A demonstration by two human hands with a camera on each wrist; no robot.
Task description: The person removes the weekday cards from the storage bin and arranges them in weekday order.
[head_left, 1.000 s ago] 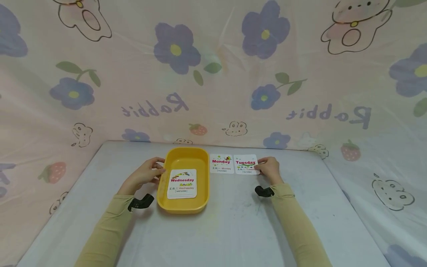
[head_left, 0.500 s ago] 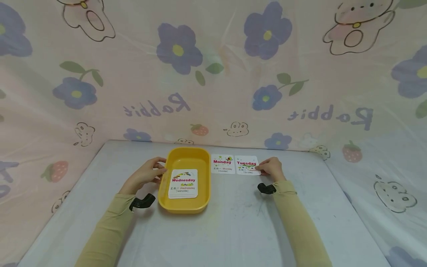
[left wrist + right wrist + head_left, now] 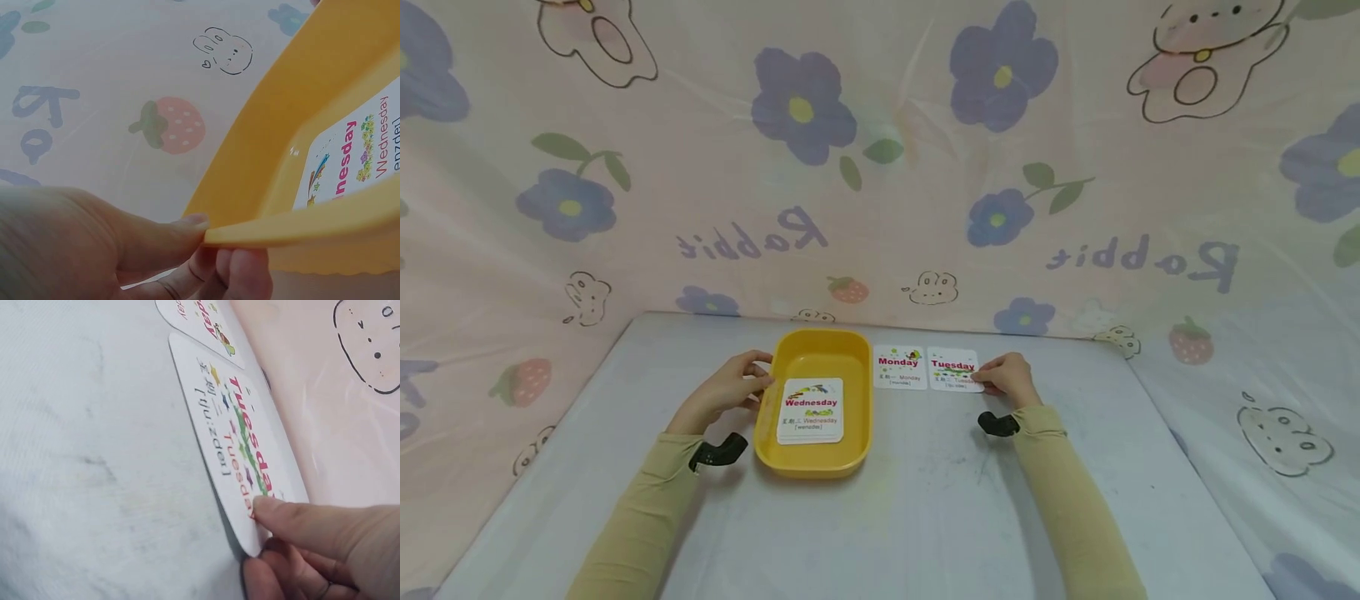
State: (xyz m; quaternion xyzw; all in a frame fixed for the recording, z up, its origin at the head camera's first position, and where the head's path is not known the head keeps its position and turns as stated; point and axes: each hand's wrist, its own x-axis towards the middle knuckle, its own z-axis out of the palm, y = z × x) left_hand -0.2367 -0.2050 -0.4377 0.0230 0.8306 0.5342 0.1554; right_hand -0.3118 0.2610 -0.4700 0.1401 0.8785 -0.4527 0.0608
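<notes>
My left hand [image 3: 724,390] grips the left rim of a yellow tray [image 3: 859,417], thumb on top of the rim and fingers beneath it in the left wrist view. Inside the tray lies a small stack of white cards, with the Wednesday card [image 3: 810,412] face up on top. To the tray's right, the Monday card [image 3: 900,368] lies flat on the table. Beside it is the Tuesday card [image 3: 240,444], whose right edge my right hand [image 3: 1009,379] pinches. The right wrist view shows the thumb on the card's face and fingers under it, that edge slightly raised.
The white table [image 3: 917,508] extends in front of and around the tray. A cloth backdrop [image 3: 880,200] printed with flowers, rabbits and strawberries hangs behind the table and along its sides. Each wrist carries a black camera mount [image 3: 721,452].
Both hands, the tray and the cards keep nearly the same places. Only a slight shift of the head view shows.
</notes>
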